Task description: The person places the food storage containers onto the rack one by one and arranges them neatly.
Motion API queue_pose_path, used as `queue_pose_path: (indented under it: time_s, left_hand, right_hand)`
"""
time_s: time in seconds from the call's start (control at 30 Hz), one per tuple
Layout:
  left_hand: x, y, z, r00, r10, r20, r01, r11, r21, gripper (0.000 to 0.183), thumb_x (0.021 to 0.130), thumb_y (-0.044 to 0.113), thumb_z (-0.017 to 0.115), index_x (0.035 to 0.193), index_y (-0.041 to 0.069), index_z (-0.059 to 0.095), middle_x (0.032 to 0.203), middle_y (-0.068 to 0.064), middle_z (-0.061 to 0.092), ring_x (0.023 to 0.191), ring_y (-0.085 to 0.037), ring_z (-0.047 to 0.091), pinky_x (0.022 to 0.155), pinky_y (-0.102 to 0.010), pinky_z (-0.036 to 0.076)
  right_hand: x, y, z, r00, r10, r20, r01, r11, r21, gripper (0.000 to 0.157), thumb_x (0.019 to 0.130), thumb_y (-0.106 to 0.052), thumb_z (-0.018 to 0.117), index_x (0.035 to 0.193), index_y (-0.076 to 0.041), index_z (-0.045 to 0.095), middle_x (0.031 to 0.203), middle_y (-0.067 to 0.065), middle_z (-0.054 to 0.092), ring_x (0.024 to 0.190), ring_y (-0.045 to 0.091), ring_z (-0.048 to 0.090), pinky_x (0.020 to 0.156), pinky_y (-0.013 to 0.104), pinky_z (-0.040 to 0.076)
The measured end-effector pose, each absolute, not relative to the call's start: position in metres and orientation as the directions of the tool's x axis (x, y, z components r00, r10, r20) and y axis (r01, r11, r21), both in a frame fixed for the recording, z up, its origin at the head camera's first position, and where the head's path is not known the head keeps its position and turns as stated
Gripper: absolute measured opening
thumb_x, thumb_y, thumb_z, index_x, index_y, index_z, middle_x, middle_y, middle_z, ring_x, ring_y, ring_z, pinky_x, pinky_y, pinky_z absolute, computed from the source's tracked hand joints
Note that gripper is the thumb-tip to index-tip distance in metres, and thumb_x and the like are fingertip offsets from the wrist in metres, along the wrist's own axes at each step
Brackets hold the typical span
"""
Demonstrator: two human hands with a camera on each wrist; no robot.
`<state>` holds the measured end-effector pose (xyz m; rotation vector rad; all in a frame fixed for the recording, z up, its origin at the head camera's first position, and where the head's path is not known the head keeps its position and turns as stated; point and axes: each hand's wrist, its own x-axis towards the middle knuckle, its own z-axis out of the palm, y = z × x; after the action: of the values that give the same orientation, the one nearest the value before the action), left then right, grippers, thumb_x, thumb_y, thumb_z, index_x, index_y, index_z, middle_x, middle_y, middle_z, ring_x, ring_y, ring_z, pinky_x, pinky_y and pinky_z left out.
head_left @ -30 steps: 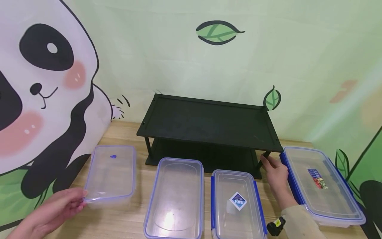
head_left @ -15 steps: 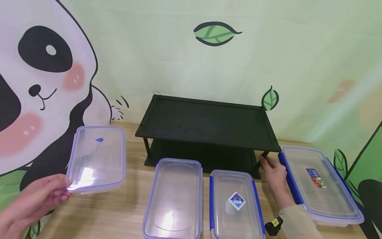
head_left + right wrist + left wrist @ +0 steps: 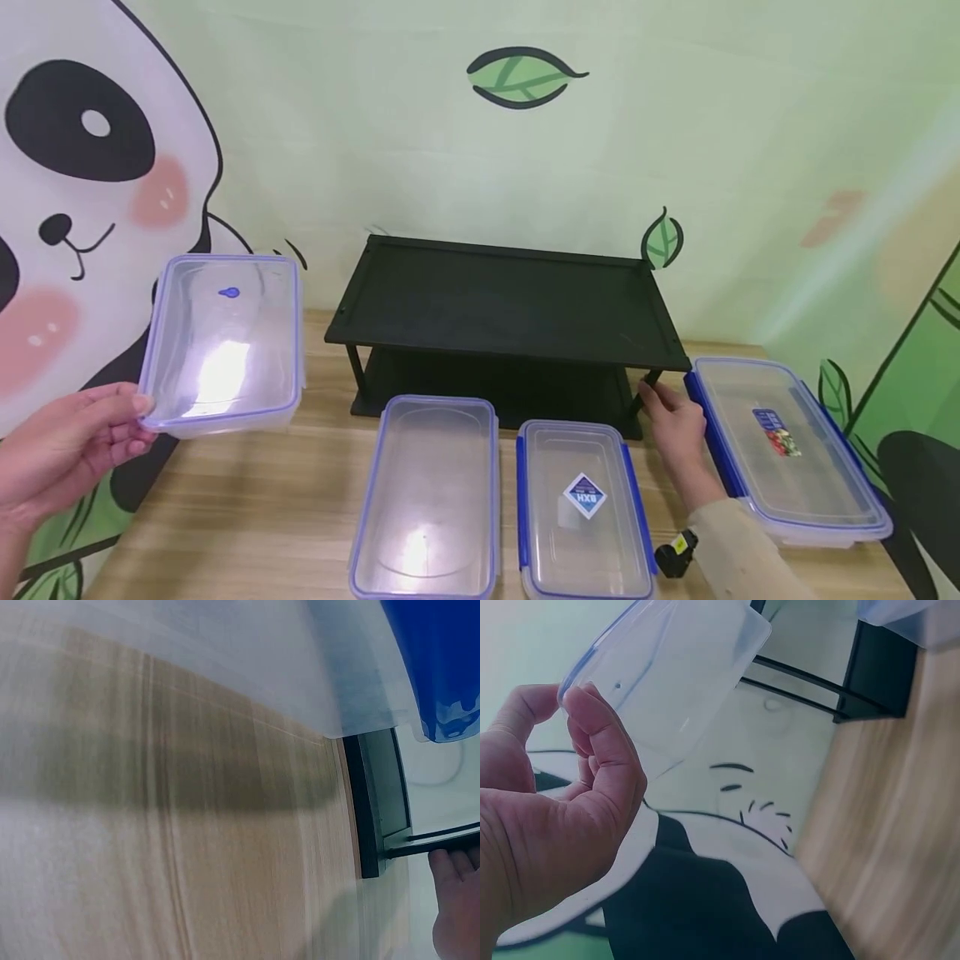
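Note:
In the head view my left hand [image 3: 78, 450] pinches the near left corner of a clear food storage container [image 3: 258, 358] with a blue-edged lid and a small blue valve mark. That container hangs tilted above the table's left side. The left wrist view shows thumb and fingers [image 3: 592, 716] on its rim. My right hand [image 3: 678, 437] holds the front right post of a black two-tier rack [image 3: 495, 296], its fingertips partly behind the post. In the right wrist view only part of this hand [image 3: 456, 907] appears, against the post.
In front of the rack lie a clear blue-rimmed container [image 3: 427, 492] and one with blue side clips and a BXH label [image 3: 585, 533]. A larger clipped container [image 3: 795, 467] stands right of my right hand. A panda-printed cloth [image 3: 337, 125] hangs behind the wooden table [image 3: 247, 533].
My left hand has lifted the container up and to the left, tilting it so its lid faces me more. The right hand stays on the rack's post. The head view has shifted slightly.

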<state>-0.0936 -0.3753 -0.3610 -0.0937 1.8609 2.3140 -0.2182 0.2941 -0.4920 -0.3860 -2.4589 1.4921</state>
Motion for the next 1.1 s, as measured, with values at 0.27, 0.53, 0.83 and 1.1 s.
queue_pose_path:
  time_s: [0.27, 0.53, 0.83, 1.1]
  left_hand:
    - [-0.121, -0.357, -0.341, -0.975, 0.214, -0.054, -0.111, -0.261, 0.959, 0.036, 0.110, -0.003, 0.040, 0.095, 0.007, 0.071, 0.084, -0.004, 0.073, 0.076, -0.011, 0.069, 0.070, -0.021, 0.058]
    - [-0.155, -0.333, -0.328, -0.959, 0.279, -0.051, -0.131, -0.275, 0.952, 0.033, 0.111, -0.001, 0.043, 0.095, 0.005, 0.072, 0.082, -0.005, 0.073, 0.074, -0.012, 0.070, 0.068, -0.021, 0.059]
    - [-0.185, -0.300, -0.311, -0.946, 0.294, -0.136, -0.218, -0.268, 0.938, 0.029, 0.109, 0.000, 0.047, 0.093, 0.002, 0.071, 0.080, -0.006, 0.072, 0.072, -0.013, 0.068, 0.067, -0.021, 0.059]
    - [-0.209, -0.275, -0.301, -0.932, 0.300, -0.203, -0.270, -0.200, 0.942, 0.018, 0.109, 0.003, 0.051, 0.102, 0.003, 0.068, 0.085, -0.007, 0.069, 0.073, -0.012, 0.067, 0.068, -0.020, 0.058]
  right_hand:
    - [-0.222, 0.290, -0.494, -0.940, 0.336, 0.061, 0.089, 0.412, -0.907, 0.051, 0.108, -0.033, 0.065, 0.143, 0.004, 0.064, 0.141, 0.027, 0.064, 0.129, 0.039, 0.065, 0.110, 0.049, 0.050]
    - [-0.221, 0.289, -0.492, -0.940, 0.339, 0.049, 0.100, 0.408, -0.908, 0.052, 0.110, -0.034, 0.063, 0.145, 0.005, 0.062, 0.143, 0.027, 0.063, 0.130, 0.040, 0.064, 0.110, 0.049, 0.049]
    - [-0.220, 0.291, -0.492, -0.937, 0.343, 0.061, 0.095, 0.420, -0.902, 0.051, 0.110, -0.033, 0.062, 0.145, 0.005, 0.062, 0.142, 0.026, 0.064, 0.128, 0.037, 0.066, 0.106, 0.045, 0.050]
    - [-0.218, 0.290, -0.491, -0.936, 0.348, 0.050, 0.108, 0.418, -0.902, 0.052, 0.110, -0.034, 0.062, 0.145, 0.005, 0.062, 0.142, 0.027, 0.064, 0.128, 0.038, 0.066, 0.107, 0.046, 0.050]
